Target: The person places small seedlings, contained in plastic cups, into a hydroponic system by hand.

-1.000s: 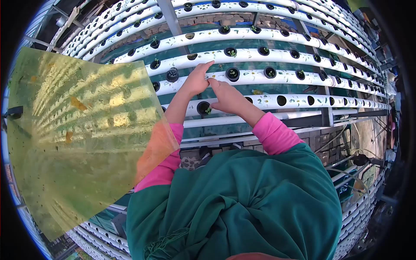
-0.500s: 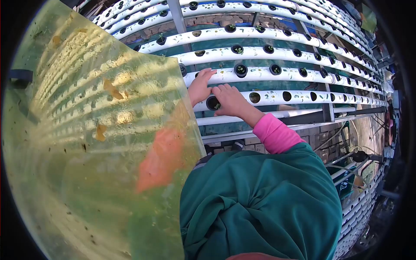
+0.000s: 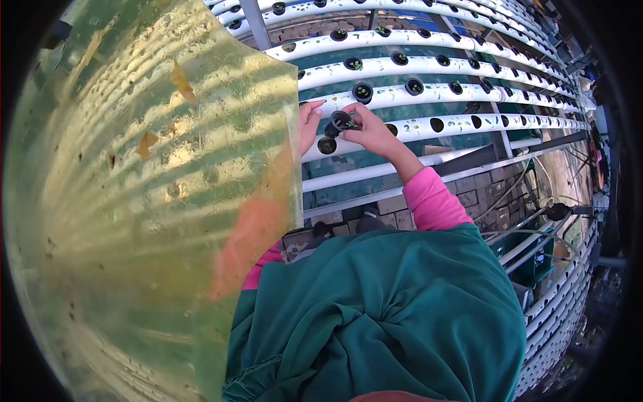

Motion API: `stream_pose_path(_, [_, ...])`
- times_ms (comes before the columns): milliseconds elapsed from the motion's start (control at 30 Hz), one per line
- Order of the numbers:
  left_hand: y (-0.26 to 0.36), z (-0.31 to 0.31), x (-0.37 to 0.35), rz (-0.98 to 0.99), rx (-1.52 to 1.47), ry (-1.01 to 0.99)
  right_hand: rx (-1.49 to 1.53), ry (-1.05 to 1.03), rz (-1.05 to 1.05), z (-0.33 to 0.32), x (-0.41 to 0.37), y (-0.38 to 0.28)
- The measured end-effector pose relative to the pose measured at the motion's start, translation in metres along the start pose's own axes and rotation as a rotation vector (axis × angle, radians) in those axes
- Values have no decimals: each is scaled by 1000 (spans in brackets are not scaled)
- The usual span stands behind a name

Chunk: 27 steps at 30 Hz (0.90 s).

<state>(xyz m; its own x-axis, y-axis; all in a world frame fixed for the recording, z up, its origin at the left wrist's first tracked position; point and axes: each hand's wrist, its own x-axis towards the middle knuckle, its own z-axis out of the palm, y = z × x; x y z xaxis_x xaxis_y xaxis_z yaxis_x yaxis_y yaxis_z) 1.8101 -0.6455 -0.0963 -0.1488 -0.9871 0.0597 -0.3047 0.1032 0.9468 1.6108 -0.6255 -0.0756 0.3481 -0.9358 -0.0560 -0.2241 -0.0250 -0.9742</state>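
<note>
My right hand [image 3: 370, 132] pinches the rim of a small black net cup [image 3: 339, 124] with a green seedling in it. The cup is tilted and lifted above a round hole [image 3: 327, 145] in the nearest planted white pipe [image 3: 415, 129]. Just left of the cup, my left hand [image 3: 309, 125] has its fingers apart and holds nothing that I can see. A yellowish see-through sheet [image 3: 167, 221] covers my left forearm and part of that hand.
More white pipes [image 3: 439, 92] run across behind, with black cups of seedlings [image 3: 362, 92] in their holes. A bare lower pipe [image 3: 362, 176] and a metal rail [image 3: 348, 204] lie nearer my body. Brick paving [image 3: 469, 194] shows below, with a hose [image 3: 546, 175] at right.
The net cup has come up out of its hole in my right hand. My left hand has drawn partly behind the sheet, and the view has shifted somewhat.
</note>
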Motion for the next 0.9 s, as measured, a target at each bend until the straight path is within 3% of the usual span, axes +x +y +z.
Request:
stream_pose_path(167, [0, 2, -3, 50, -76, -83, 196, 112, 131, -20, -6, -16])
stream_pose_path(300, [5, 5, -6, -46, -41, -194, 183, 192, 171, -56, -19, -31])
stream_pose_path(500, [19, 23, -1, -41, -33, -167, -37, 338, 184, -129, -43, -19])
stream_pose_path(567, [24, 34, 1, -27, -25, -172, -212, 395, 299, -150, -59, -18])
stream_pose_path(700, [36, 65, 13, -11, -52, -223, -135, 575, 290, -192, -85, 5])
stream_pose_path(900, [50, 112, 22, -16, -54, -287, 68, 580, 334, -212, -107, 8])
